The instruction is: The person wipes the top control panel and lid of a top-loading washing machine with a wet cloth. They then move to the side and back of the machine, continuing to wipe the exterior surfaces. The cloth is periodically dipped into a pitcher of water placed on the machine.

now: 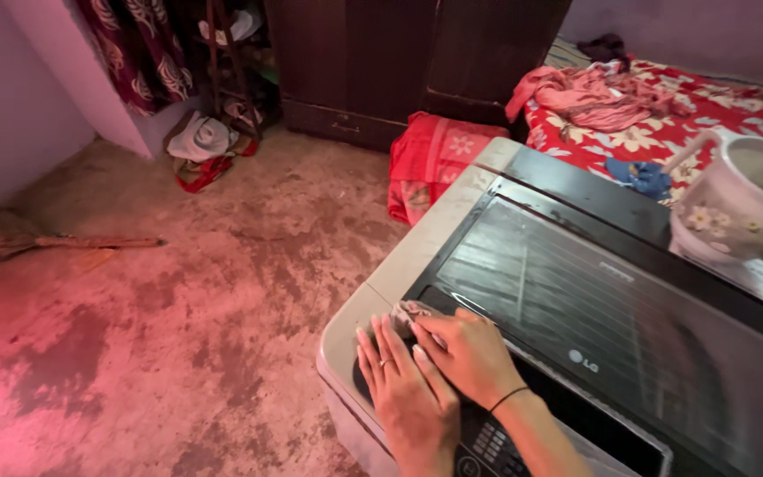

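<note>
A top-loading washing machine (417, 252) with a grey body and a dark ribbed lid (593, 300) fills the lower right. Both my hands rest on its near left corner. My right hand (470, 353), with a thin black band on the wrist, presses a small greyish cloth (406, 313) against the corner of the lid, fingers curled over it. My left hand (404, 393), wearing a ring, lies flat on the machine's top just left of the right hand and partly under it, its fingertips beside the cloth. The control panel (487, 446) shows below my wrists.
A white flower-printed bucket (744, 208) stands on the machine's far right. Behind are a bed with a red floral sheet (664, 132) and pink clothes (589, 97), a folded red blanket (434, 159), a dark wardrobe (381, 62), a clothes pile (200, 141) and a broom (55, 240) on the stained floor.
</note>
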